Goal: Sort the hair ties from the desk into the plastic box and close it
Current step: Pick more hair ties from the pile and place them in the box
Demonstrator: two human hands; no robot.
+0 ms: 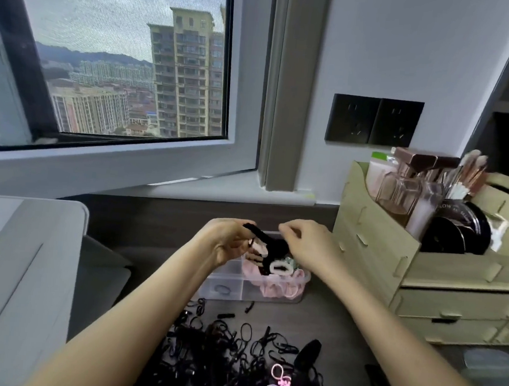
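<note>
Left hand (228, 244) and right hand (308, 247), arms outstretched, both pinch a black hair tie (269, 243) just above the plastic box (225, 279).

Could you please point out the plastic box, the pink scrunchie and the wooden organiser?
plastic box (234, 295): head view, its clear front wall.
pink scrunchie (282, 289): head view, its ruffled front edge.
wooden organiser (373, 248): head view, its left side panel.

Soft window (129, 61) daylight, perhaps slightly blurred.
</note>
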